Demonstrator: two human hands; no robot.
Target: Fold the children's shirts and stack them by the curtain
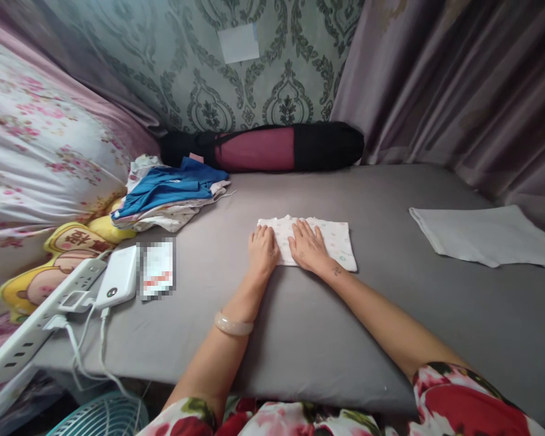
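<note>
A white folded garment [338, 239] with a small pale print lies flat on the grey sheet in front of me. My left hand [262, 251] is at its left edge, fingers bent and close together with the thumb against the fabric. What lies under those fingertips is hidden. Flat on the middle of the garment rests my right hand [307, 247], fingers stretched out and slightly spread, holding nothing.
Far left is a pile of clothes with a blue shirt [172, 184]. Nearer are a white power bank [118, 275], a power strip [36, 327] with cables, and a yellow cushion [59, 266]. A folded white cloth [485, 233] lies right; a long black-and-maroon bag [258, 148] lies along the wall.
</note>
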